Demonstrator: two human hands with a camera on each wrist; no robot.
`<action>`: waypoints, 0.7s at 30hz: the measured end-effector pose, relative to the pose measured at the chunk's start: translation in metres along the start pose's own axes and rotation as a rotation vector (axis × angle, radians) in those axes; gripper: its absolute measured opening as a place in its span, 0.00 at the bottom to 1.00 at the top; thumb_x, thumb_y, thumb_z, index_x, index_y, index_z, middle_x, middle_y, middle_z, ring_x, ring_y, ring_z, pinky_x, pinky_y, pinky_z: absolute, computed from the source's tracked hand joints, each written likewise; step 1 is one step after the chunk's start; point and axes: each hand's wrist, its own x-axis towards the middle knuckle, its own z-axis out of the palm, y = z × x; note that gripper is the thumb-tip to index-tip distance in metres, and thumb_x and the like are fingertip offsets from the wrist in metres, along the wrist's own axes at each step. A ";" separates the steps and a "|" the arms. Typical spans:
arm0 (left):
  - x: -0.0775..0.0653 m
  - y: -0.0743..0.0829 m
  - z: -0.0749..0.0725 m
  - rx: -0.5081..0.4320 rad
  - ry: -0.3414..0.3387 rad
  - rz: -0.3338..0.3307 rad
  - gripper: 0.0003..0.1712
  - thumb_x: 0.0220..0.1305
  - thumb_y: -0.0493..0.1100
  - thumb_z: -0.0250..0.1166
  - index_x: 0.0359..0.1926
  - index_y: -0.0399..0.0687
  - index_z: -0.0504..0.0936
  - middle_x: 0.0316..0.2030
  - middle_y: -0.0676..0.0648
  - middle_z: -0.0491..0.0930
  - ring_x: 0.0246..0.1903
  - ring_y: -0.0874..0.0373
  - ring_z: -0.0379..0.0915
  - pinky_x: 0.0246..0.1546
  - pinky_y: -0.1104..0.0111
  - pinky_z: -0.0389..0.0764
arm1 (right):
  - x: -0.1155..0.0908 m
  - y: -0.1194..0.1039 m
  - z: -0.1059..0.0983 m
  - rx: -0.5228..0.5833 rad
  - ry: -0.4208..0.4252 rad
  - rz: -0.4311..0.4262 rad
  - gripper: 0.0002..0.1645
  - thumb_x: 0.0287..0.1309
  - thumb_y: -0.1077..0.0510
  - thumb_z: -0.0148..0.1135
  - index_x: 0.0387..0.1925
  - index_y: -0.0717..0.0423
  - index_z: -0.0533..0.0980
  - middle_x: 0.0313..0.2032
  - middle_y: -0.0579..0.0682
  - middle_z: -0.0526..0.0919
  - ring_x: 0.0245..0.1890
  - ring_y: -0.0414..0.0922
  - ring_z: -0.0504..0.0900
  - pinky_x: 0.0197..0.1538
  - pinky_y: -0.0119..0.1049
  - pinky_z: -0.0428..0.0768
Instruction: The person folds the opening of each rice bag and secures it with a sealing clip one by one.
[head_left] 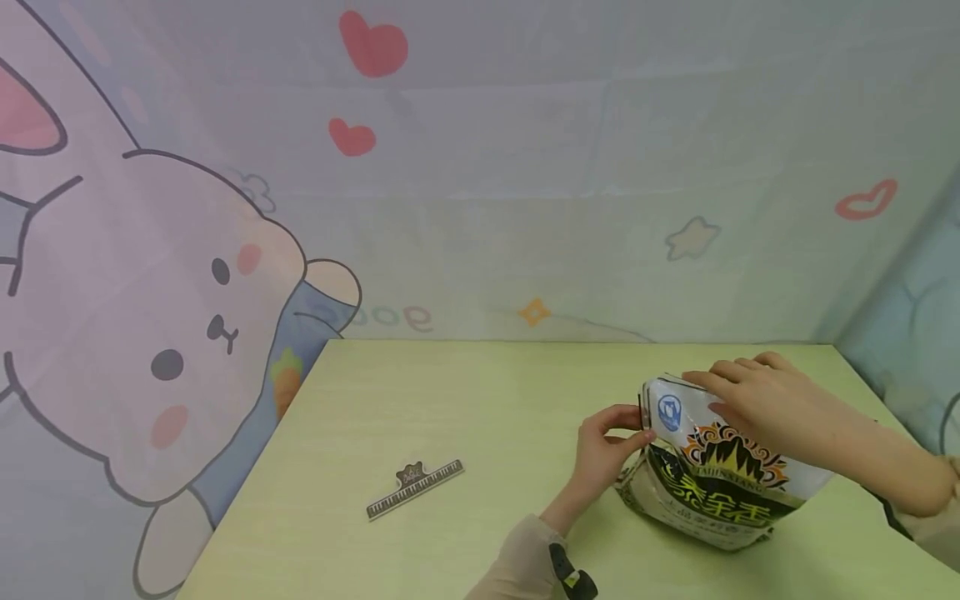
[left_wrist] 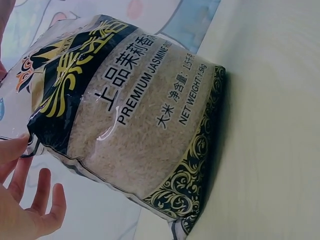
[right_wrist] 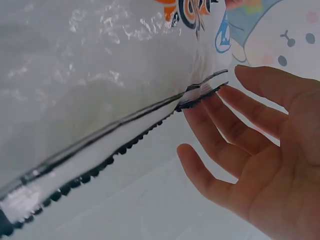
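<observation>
A bag of jasmine rice [head_left: 712, 492], printed in black, gold and white, stands tilted on the table at the right in the head view. Its clear lower part shows the grains in the left wrist view. My left hand [head_left: 603, 450] pinches the bag's side edge near the upper corner between thumb and forefinger, the other fingers spread. My right hand [head_left: 787, 408] is at the bag's top seam [right_wrist: 112, 130], fingers fairly straight. The right wrist view shows several fingertips partly hidden behind that seam, with the thumb held apart from them.
A dark clip [head_left: 415, 490] with a piano-key pattern lies on the table left of the bag. The pale table [head_left: 465, 392] ends at a printed cloth backdrop [head_left: 510, 208] behind, with another cloth at the right.
</observation>
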 end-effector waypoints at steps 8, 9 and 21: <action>0.003 -0.003 -0.001 -0.028 -0.030 -0.058 0.14 0.50 0.37 0.66 0.40 0.37 0.80 0.32 0.36 0.81 0.30 0.69 0.75 0.29 0.78 0.77 | 0.013 0.001 -0.005 -0.016 -0.107 0.014 0.20 0.41 0.59 0.67 0.41 0.54 0.77 0.26 0.45 0.77 0.25 0.44 0.79 0.34 0.44 0.76; 0.002 -0.003 -0.002 -0.033 -0.033 -0.063 0.13 0.50 0.36 0.66 0.39 0.37 0.80 0.32 0.36 0.81 0.30 0.69 0.75 0.29 0.78 0.77 | 0.014 0.001 -0.005 -0.012 -0.117 0.013 0.19 0.41 0.60 0.67 0.41 0.54 0.77 0.26 0.45 0.77 0.24 0.45 0.79 0.34 0.44 0.76; -0.002 0.018 -0.008 -0.082 -0.062 -0.055 0.11 0.51 0.32 0.64 0.38 0.31 0.80 0.32 0.30 0.79 0.29 0.67 0.73 0.29 0.80 0.75 | 0.021 0.006 -0.005 0.241 -0.257 0.099 0.13 0.46 0.62 0.64 0.37 0.52 0.75 0.27 0.42 0.79 0.21 0.32 0.73 0.23 0.26 0.71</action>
